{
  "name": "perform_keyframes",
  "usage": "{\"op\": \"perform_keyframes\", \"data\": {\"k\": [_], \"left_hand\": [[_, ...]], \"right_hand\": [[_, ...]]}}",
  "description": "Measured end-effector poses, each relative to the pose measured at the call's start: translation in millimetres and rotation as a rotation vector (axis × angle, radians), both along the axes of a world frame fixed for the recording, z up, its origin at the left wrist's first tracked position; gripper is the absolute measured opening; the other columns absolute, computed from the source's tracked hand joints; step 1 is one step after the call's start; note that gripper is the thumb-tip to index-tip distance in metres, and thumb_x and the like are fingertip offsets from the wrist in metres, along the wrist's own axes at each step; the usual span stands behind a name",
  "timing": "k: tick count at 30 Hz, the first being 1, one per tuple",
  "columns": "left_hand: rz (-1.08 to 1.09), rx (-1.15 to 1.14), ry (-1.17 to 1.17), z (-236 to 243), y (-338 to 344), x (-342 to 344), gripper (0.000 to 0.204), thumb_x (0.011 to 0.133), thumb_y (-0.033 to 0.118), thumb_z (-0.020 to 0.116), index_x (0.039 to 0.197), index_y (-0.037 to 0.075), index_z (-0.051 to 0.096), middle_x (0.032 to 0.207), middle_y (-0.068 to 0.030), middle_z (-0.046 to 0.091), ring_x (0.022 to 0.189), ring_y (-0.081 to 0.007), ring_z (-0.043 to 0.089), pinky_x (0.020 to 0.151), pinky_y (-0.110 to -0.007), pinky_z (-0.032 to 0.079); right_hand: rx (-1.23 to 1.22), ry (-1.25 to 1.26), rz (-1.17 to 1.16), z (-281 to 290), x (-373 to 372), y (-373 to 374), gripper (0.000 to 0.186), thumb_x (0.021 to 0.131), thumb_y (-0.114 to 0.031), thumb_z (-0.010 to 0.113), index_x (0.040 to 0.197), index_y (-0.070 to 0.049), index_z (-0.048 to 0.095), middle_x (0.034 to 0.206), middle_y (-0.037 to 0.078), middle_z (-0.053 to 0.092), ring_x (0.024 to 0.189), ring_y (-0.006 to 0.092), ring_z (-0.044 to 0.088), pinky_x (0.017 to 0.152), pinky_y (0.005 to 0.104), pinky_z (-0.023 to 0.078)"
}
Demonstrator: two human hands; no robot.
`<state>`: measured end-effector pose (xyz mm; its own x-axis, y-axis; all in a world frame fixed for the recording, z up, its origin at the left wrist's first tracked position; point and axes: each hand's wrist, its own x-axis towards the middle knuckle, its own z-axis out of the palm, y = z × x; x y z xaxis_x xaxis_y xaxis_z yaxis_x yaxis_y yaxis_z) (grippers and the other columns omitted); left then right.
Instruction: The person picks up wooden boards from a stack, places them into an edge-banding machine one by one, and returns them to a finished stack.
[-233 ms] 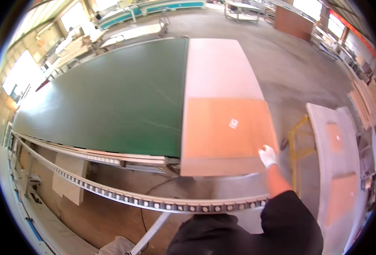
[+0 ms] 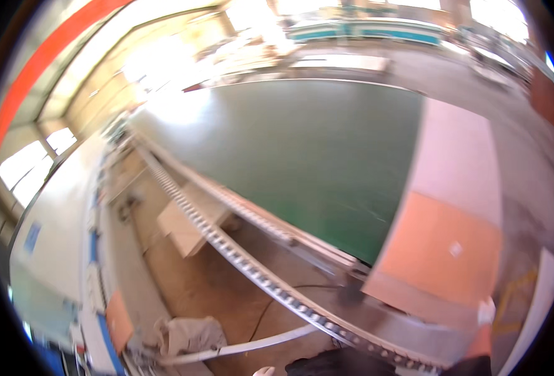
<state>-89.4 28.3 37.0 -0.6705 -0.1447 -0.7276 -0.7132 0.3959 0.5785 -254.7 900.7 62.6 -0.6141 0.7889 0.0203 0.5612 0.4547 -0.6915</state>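
Observation:
My right hand (image 2: 485,312), in a white glove, is at the lower right, beside the near right end of a pale board; motion blur hides its fingers. An orange-tan panel (image 2: 437,244) with a small white label lies on this board, whose pink-white far part (image 2: 455,153) extends beyond it. The board runs along the right side of a large green-topped table (image 2: 296,156). My left hand (image 2: 264,371) barely shows at the bottom edge, too little to tell its fingers.
A roller rail (image 2: 224,244) crosses diagonally before the table, above loose boards (image 2: 183,235) and a cable. A long machine (image 2: 51,244) with blue strips stands left. A yellow trolley (image 2: 515,294) and upright pale board (image 2: 537,313) are at right; teal-sided benches (image 2: 390,34) are behind.
The view has swung left, so table, panel and right hand now appear farther right. The machine on the left has come into view, and a bit of my left hand shows at the bottom.

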Motion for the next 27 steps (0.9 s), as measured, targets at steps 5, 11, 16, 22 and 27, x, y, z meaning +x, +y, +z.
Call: {"op": "perform_keyframes", "data": {"k": [5,11,16,22,27], "left_hand": [[-0.052,-0.217,0.136,114,-7,-24,0.044,0.096,0.031,0.046,0.127,0.002,0.059,0.128,-0.0207,0.061,0.122,-0.0345,0.056,0.106,-0.039,0.043],[0.061,-0.255,-0.018,66,14,-21,0.052,0.099,0.043,0.048,0.127,0.001,0.062,0.128,-0.0181,0.064,0.122,-0.0304,0.058,0.105,-0.036,0.043],[-0.183,-0.224,0.024,36,58,6,0.035,0.093,0.019,0.046,0.122,0.003,0.060,0.125,-0.0236,0.060,0.118,-0.0388,0.056,0.103,-0.043,0.045],[-0.205,-0.309,-0.003,17,86,-89,0.051,0.099,0.042,0.047,0.124,0.001,0.063,0.122,-0.0185,0.066,0.115,-0.0326,0.061,0.103,-0.038,0.044],[0.081,-0.240,0.177,-44,120,-182,0.041,0.097,0.031,0.055,0.118,-0.002,0.065,0.116,-0.0208,0.068,0.112,-0.0315,0.064,0.098,-0.037,0.048]], "right_hand": [[-0.425,0.120,-0.220,-68,57,29,0.054,0.090,-0.018,0.054,0.136,0.009,0.048,0.126,0.019,0.062,0.112,0.0307,0.060,0.102,0.0413,0.045],[-0.635,0.169,-0.271,-21,17,-2,0.052,0.092,-0.022,0.053,0.134,0.007,0.051,0.125,0.018,0.062,0.113,0.0301,0.059,0.103,0.0418,0.045],[-0.773,0.259,-0.314,-42,12,29,0.051,0.093,-0.026,0.052,0.133,0.006,0.053,0.124,0.017,0.063,0.114,0.0296,0.058,0.103,0.0422,0.045],[-1.127,0.559,-0.223,-136,-11,85,0.050,0.095,-0.031,0.050,0.131,0.004,0.055,0.122,0.016,0.063,0.115,0.0290,0.057,0.104,0.0427,0.045],[-0.826,0.634,-0.586,-202,-76,56,0.043,0.091,-0.027,0.059,0.121,0.004,0.060,0.120,0.011,0.064,0.108,0.0274,0.060,0.097,0.0395,0.046]]}}
